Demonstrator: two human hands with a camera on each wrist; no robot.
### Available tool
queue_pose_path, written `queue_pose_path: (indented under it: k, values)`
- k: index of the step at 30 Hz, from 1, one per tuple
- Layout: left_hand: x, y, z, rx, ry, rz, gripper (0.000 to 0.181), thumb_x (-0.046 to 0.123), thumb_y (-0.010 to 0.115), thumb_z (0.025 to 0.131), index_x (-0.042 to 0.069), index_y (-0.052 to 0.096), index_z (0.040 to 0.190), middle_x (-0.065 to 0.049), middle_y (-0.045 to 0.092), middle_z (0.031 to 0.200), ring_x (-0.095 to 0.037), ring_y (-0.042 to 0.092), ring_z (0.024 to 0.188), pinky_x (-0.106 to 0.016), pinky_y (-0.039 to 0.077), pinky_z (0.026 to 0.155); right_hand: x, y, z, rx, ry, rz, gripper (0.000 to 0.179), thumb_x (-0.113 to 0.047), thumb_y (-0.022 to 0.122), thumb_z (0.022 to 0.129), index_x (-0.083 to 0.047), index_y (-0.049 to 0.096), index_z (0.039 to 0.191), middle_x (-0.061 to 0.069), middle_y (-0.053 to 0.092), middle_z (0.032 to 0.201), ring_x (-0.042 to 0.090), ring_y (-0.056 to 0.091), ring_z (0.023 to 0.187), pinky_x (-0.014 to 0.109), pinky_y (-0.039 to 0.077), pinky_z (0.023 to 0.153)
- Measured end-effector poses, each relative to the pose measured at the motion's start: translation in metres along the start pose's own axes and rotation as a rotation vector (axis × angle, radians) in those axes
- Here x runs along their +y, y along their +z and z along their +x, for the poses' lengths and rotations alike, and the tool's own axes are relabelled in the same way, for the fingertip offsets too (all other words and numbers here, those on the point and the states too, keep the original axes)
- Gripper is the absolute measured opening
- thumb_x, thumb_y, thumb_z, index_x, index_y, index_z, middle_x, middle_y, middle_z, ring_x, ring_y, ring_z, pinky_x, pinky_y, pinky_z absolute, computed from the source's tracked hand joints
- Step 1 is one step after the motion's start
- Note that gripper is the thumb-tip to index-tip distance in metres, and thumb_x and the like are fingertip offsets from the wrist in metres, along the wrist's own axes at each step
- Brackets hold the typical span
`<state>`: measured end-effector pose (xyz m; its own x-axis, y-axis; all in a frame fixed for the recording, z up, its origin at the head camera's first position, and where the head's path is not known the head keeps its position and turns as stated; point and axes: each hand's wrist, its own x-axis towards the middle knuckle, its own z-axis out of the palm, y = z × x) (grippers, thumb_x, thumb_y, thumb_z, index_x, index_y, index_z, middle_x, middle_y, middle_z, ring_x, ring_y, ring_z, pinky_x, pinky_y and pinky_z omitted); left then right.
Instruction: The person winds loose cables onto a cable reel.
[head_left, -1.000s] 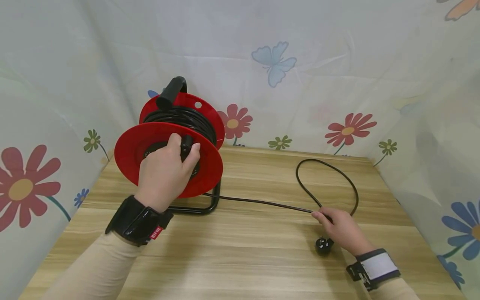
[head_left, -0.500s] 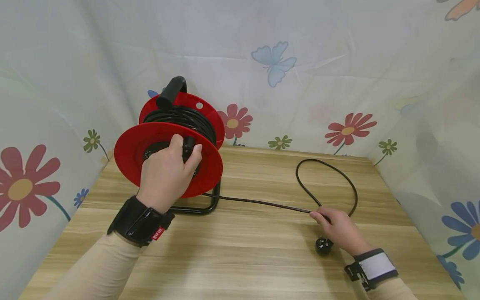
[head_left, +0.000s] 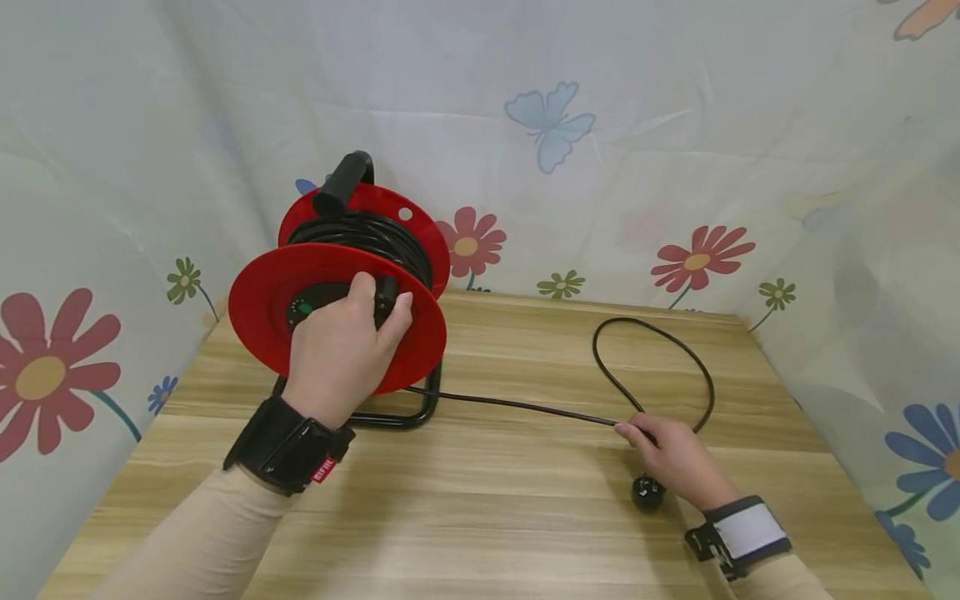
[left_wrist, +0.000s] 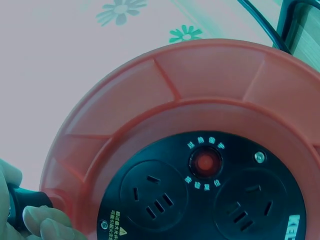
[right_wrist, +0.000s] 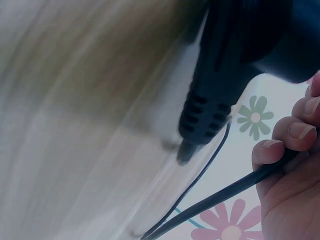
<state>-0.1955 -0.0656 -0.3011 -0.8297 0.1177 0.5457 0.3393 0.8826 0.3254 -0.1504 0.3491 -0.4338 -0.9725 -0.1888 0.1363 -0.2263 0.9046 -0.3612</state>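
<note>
A red cable reel (head_left: pixel 255 308) wound with black cable stands at the left of the table on a black tubular frame. My left hand (head_left: pixel 337 354) grips the black crank knob (head_left: pixel 386 293) on its front disc; fingers curl round that knob (left_wrist: pixel 31 199) in the left wrist view too. From the reel's lower side a black cable (head_left: pixel 517 406) runs rightward to my right hand (head_left: pixel 678 458), which holds it in curled fingers. Past that hand the cable loops back on the table. Its black plug (head_left: pixel 647 493) is beside the right hand and looms close in the right wrist view.
The wood-grain table (head_left: pixel 480 525) reaches back to a pale curtain (head_left: pixel 450 75) printed with flowers and a butterfly, which also closes in both sides. A black carrying handle (head_left: pixel 345 183) rises over the reel. Socket outlets (left_wrist: pixel 154 195) sit in the disc's dark centre.
My left hand has moved slightly right and down with the knob, and the reel has turned clockwise. My right hand has shifted a little left with the cable.
</note>
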Motion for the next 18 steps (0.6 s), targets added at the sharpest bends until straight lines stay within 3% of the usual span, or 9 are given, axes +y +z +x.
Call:
queue_pose_path:
  k: [18]
  values:
    - [0.007, 0.011, -0.005, -0.007, 0.041, -0.006, 0.035, 0.039, 0.050, 0.094, 0.007, 0.046, 0.081, -0.004, 0.051, 0.049, -0.016, 0.044, 0.040, -0.031, 0.043, 0.039, -0.012, 0.002, 0.006, -0.012, -0.041, 0.006, 0.040, -0.044, 0.046, 0.097, -0.013, 0.058, 0.074, -0.006, 0.038, 0.058, 0.008, 0.039, 0.052, 0.026, 0.035, 0.047]
